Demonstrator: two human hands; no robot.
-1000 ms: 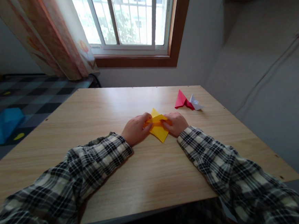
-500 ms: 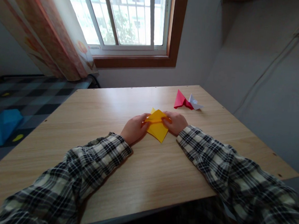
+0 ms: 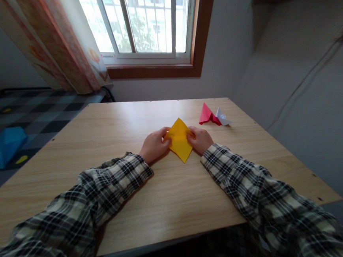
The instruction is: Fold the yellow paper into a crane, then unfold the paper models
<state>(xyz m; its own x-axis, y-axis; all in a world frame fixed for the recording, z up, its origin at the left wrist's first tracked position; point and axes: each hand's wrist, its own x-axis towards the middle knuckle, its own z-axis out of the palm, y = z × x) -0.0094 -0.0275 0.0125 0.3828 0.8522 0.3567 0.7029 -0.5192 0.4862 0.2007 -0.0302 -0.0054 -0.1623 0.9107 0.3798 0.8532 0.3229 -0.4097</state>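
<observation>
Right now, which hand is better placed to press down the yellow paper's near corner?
Probably the left hand: its fingers grip the yellow paper at the left edge, close to the near corner. The right hand holds the right edge, a bit farther up the table.

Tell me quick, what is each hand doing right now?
Left hand: fingers closed on the left corner of the yellow folded paper square.
Right hand: fingers closed on its right corner.
</observation>
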